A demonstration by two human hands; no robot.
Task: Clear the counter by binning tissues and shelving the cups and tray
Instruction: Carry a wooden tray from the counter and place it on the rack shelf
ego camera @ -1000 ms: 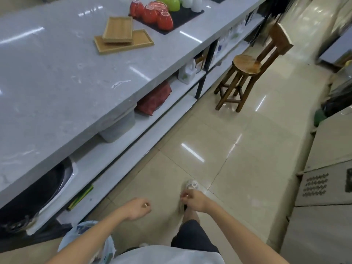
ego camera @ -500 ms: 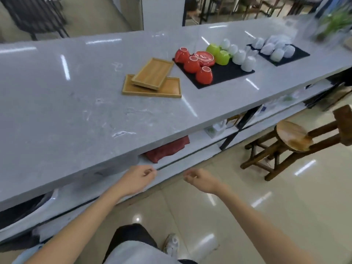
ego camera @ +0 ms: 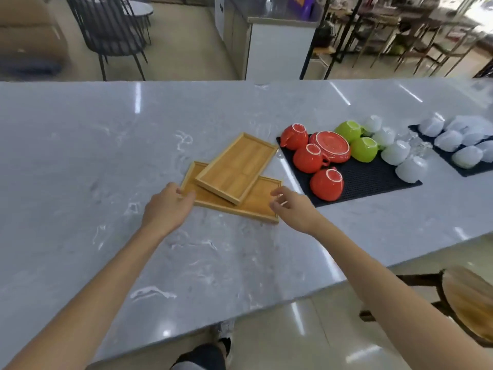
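While both hands close on trays [ego camera: 234,180] mid-counter [ego camera: 80,156]: left hand [ego camera: 166,206] curled at left end, touching; right hand [ego camera: 292,206] spread, just short. Lift both level; top tray sits askew, may slide.

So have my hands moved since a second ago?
Yes. Both came up from below the counter edge; the left hand and right hand now flank the lower wooden tray.

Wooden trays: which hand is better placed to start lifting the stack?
Left, probably. The left hand already has its fingers at the near-left corner of the bottom tray. The right hand hovers open just above that tray's right end, apparently not touching. The smaller tray lies askew on top.
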